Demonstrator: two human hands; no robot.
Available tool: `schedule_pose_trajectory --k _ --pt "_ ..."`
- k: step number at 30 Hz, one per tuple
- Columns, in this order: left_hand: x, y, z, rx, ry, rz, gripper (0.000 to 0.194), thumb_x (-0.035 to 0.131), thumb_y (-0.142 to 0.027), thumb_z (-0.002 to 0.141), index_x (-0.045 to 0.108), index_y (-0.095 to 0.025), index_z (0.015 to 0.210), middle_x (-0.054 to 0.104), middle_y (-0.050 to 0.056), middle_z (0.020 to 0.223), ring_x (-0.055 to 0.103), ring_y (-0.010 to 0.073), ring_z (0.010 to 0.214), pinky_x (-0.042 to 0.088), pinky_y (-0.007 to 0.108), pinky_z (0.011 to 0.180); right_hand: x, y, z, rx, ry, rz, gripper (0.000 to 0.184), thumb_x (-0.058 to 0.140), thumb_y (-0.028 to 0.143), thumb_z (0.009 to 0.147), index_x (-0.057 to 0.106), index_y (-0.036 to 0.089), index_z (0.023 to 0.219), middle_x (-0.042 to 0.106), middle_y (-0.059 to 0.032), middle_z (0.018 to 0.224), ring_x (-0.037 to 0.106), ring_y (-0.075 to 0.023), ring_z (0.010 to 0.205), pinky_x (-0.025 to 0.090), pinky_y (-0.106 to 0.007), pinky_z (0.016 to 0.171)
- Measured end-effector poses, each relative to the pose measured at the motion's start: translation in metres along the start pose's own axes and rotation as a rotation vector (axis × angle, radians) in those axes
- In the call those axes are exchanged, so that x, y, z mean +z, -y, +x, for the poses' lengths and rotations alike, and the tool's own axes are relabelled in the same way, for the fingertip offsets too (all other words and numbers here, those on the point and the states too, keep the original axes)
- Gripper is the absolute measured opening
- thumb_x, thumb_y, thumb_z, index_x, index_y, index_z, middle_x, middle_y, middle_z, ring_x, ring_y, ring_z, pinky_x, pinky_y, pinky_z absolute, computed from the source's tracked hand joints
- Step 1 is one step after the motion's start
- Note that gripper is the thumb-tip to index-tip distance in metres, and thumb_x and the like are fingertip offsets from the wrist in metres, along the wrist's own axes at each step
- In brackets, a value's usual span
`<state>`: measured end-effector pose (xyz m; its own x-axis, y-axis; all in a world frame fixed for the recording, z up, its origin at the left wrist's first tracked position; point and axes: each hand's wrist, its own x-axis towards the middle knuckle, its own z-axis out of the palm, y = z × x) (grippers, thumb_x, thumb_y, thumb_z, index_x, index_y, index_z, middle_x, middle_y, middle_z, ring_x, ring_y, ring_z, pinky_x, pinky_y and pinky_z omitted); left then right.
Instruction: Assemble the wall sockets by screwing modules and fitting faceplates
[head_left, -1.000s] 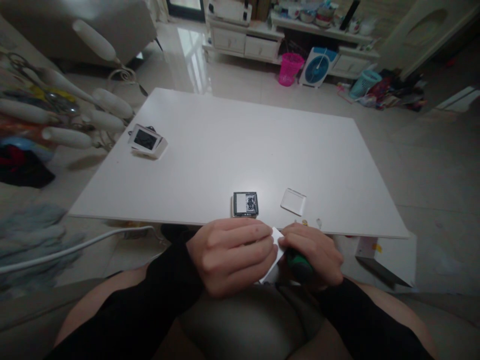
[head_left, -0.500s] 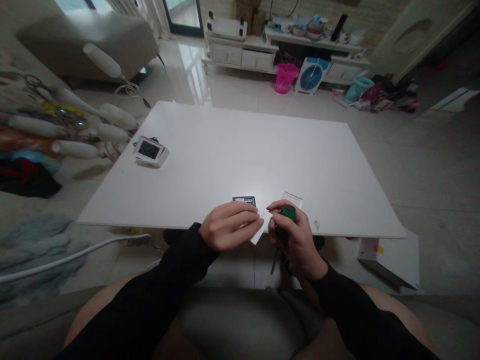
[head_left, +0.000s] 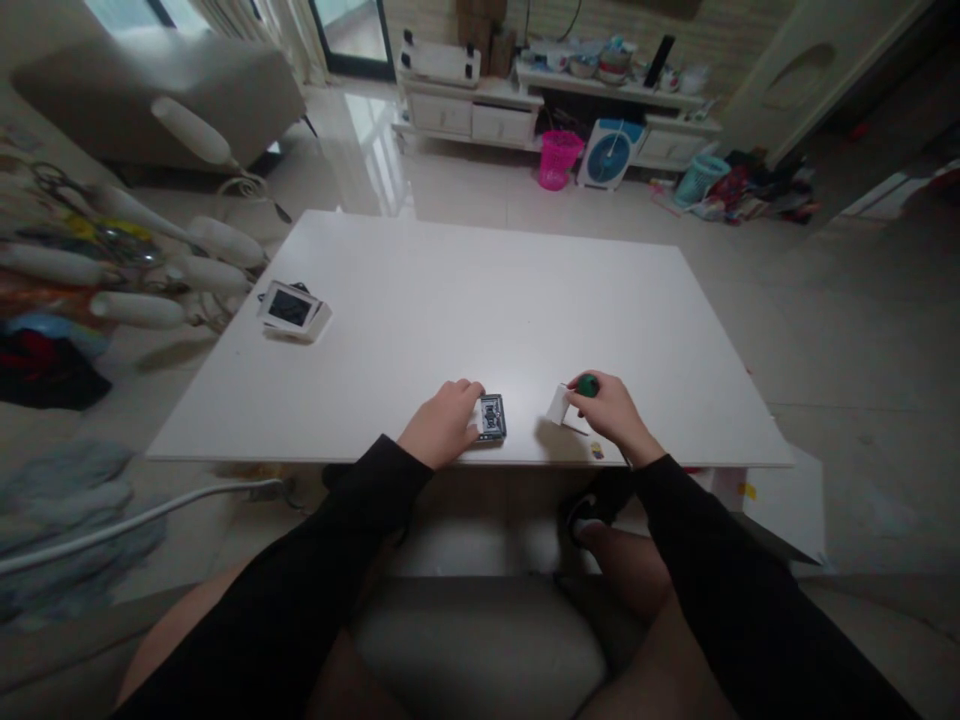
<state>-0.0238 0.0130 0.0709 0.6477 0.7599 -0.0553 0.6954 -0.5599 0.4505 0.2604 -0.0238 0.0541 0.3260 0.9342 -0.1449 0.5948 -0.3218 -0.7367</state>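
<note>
Small grey-and-black rectangular plastic device (head_left: 493, 417) lay at lower centre of frame, just right of my left hand (head_left: 444, 424), whose thumb and fingers grasped its left side; long axis unclear, partly covered. My right hand (head_left: 609, 412), farther off, right of centre, gripped a green-handled tool (head_left: 589, 385) and thin white flat piece (head_left: 559, 403). White table's (head_left: 495, 300) near edge ran just below; its top stretched up-frame.

Both arms (head_left: 322, 575) reached forward and inward, black sleeves (head_left: 731, 575) down to the wrists. Left hand (head_left: 442, 422) was low, back upward, fingers bent and pointing inward, thumb nearer the body, grip closed. Right hand (head_left: 609, 408) stood well apart from it, fingers curled in a hold, thumb and fingertips drawn inward. Bare right leg (head_left: 626, 570) showed below, bent.
</note>
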Motion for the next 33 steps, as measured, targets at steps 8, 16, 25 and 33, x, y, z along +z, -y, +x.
schedule_pose_trajectory --k 8,16,25,33 --pt "0.015 0.013 0.005 -0.129 0.193 0.072 0.036 0.07 -0.019 0.086 0.058 -0.014 0.119 0.065 0.016 0.127 0.062 0.0315 0.116 0.054 0.04 0.093 0.008 -0.035 0.029 0.013 0.181 -0.392 0.019 0.067 0.02 0.079 0.072 0.018 0.096 0.071 -0.0025 0.078 0.062 -0.0157 0.068 0.044 -0.025 0.066" --pt "0.031 0.019 0.003 -0.141 0.217 0.074 0.052 0.078 -0.023 0.086 0.052 -0.011 0.129 0.058 0.022 0.14 0.062 0.0346 0.123 0.051 0.041 0.101 -0.002 -0.046 0.03 0.057 0.098 -0.534 0.02 0.062 0.026 0.083 0.068 0.017 0.099 0.073 -0.0111 0.093 0.062 -0.0232 0.082 0.042 -0.031 0.071" --pt "0.042 0.023 0.011 -0.124 0.159 0.036 0.043 0.078 -0.023 0.087 0.055 -0.012 0.122 0.059 0.018 0.133 0.064 0.0317 0.12 0.051 0.039 0.101 0.0 -0.003 0.019 -0.138 -0.216 -0.008 0.022 0.062 0.037 0.086 0.064 0.022 0.103 0.066 -0.0081 0.101 0.063 -0.0243 0.091 0.056 -0.042 0.083" --pt "0.047 0.017 0.013 -0.174 0.115 -0.029 0.041 0.083 -0.025 0.083 0.061 -0.014 0.117 0.06 0.014 0.126 0.066 0.0288 0.11 0.053 0.039 0.098 0.012 0.028 -0.019 -0.129 -0.256 0.663 0.041 0.08 0.051 0.077 0.059 0.024 0.1 0.061 0.0 0.1 0.07 -0.0182 0.086 0.067 -0.037 0.067"
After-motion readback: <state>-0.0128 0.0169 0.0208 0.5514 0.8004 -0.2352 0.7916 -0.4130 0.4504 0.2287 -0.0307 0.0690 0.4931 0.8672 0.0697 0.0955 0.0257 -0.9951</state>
